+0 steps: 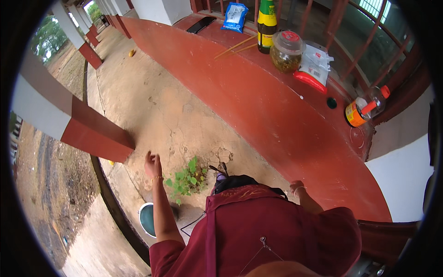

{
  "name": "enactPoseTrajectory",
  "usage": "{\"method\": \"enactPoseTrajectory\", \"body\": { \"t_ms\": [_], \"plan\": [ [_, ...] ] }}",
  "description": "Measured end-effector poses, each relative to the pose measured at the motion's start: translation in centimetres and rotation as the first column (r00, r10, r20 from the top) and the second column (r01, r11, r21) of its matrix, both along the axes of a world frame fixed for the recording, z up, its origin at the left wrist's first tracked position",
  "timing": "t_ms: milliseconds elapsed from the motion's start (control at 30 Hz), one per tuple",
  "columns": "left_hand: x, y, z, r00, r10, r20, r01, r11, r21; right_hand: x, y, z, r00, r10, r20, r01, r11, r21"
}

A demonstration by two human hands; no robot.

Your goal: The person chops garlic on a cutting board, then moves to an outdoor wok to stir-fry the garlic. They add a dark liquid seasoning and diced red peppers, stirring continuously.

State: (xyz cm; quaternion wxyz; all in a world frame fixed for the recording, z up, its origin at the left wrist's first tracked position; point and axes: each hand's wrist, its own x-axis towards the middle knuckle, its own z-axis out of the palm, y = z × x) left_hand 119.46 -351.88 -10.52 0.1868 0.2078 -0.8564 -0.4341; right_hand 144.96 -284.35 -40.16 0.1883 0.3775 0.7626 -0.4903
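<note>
LEFT HAND (153, 168): my fingers (157, 159) are released, loosely curled, left of the green plant (187, 179) on the near floor (159, 120) | RIGHT HAND (296, 185): beside the red ledge (265, 106); finger state I cannot tell | PROGRESS (judged): handling is not under way; lidded jar (287, 57) and chopsticks (234, 47) rest untouched, far right

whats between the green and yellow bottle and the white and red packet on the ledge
A clear round jar with dark contents sits between the bottle and the packet on the red ledge, as the head view shows.
</note>
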Motion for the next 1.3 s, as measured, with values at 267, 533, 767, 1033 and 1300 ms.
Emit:
{"method": "enactPoseTrajectory", "body": {
  "t_ms": [267,533,767,1033,1300],
  "plan": [
    [-25.7,13.2,12.7,0.923,-0.332,-0.192,0.223,0.871,-0.437,-0.7,-11.2,11.4,0.928,-0.370,0.034,0.356,0.858,-0.371],
    [-38.4,21.7,17.8,0.844,-0.411,-0.343,0.176,0.819,-0.546,-2.6,-14.7,9.2,0.602,-0.781,0.167,0.749,0.480,-0.456],
    [-49.3,24.7,20.8,0.886,-0.335,-0.321,-0.023,0.659,-0.751,-3.2,-16.2,7.6,0.522,-0.832,0.189,0.762,0.355,-0.541],
    [-60.1,28.0,20.6,0.912,-0.399,0.094,0.297,0.484,-0.823,-11.1,-22.6,10.6,0.651,-0.738,0.176,0.751,0.592,-0.293],
    [-61.5,26.6,22.2,0.861,-0.454,0.228,0.444,0.453,-0.773,-18.2,-25.3,13.3,0.752,-0.635,0.176,0.659,0.724,-0.203]
  ]
}}
